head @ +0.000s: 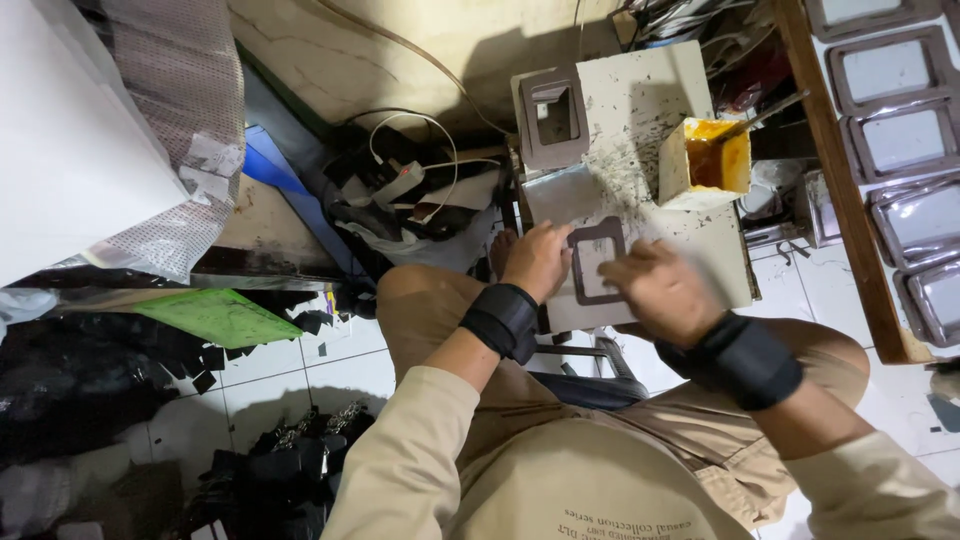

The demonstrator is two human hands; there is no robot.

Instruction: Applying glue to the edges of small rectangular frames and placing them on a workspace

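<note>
A small brown leather frame piece (pixel 597 257) with a rectangular window lies on a white work board (pixel 655 110) on my lap. My left hand (pixel 537 258) presses on the frame's left edge with fingers bent. My right hand (pixel 660 288) rests on its right side, slightly blurred, fingers curled over the piece. Both wrists wear black bands. A second frame piece (pixel 553 117) stands at the board's far left. An open box of yellow glue (pixel 707 163) with a stick in it sits on the board's right part.
Rows of finished framed pieces (pixel 900 140) lie on a wooden shelf at right. Cables and scraps (pixel 410 190) crowd the floor ahead. Black material pieces (pixel 90 380) and a green sheet (pixel 215 315) lie at left on white tiles.
</note>
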